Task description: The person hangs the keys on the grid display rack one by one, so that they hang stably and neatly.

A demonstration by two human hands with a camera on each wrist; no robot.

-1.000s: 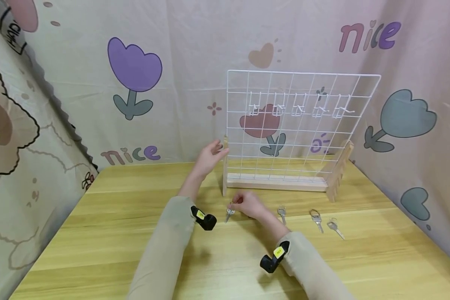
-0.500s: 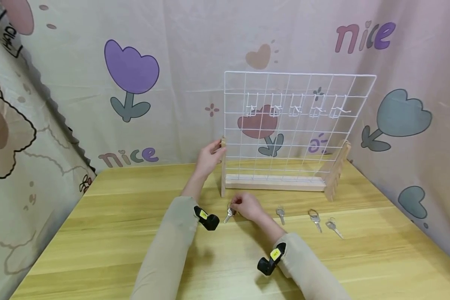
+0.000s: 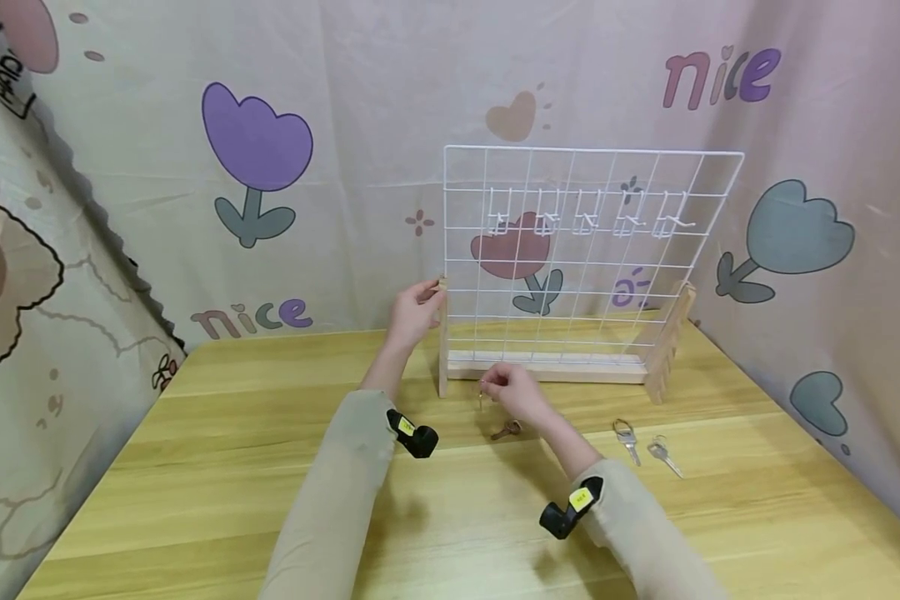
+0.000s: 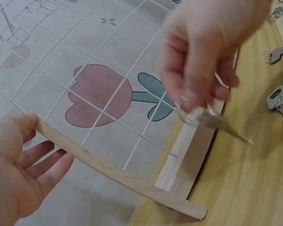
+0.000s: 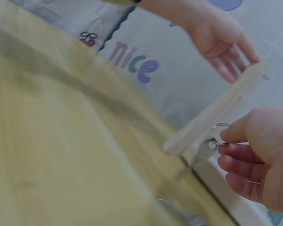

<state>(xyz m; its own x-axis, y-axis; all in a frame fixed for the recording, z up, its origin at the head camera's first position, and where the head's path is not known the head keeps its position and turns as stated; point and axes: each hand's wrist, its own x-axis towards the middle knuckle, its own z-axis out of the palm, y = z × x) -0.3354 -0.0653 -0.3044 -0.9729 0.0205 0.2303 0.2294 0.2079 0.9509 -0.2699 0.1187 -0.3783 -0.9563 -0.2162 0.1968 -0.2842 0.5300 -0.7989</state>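
Observation:
My right hand (image 3: 521, 392) pinches the ring of a silver key (image 5: 203, 151) between thumb and forefinger. The key hangs down from the ring, off the table, just in front of the rack's wooden base bar (image 3: 547, 368). With thumb and fingers my left hand (image 3: 412, 317) grips the top of the rack's left wooden upright (image 4: 122, 176). The white wire grid (image 3: 570, 267) leans back in this stand and carries several white hooks (image 3: 585, 223) in a row. In the left wrist view the held key is blurred.
A darker key (image 3: 507, 430) lies on the wooden table (image 3: 255, 467) below my right hand. Two more ringed keys (image 3: 626, 442) lie farther right; another key (image 4: 277, 55) is hidden behind my right forearm in the head view. A patterned cloth (image 3: 367, 108) hangs behind.
My right hand has lifted the leftmost key off the table and moved toward the rack, uncovering the darker key. My left hand has come from beside the upright to grip its top.

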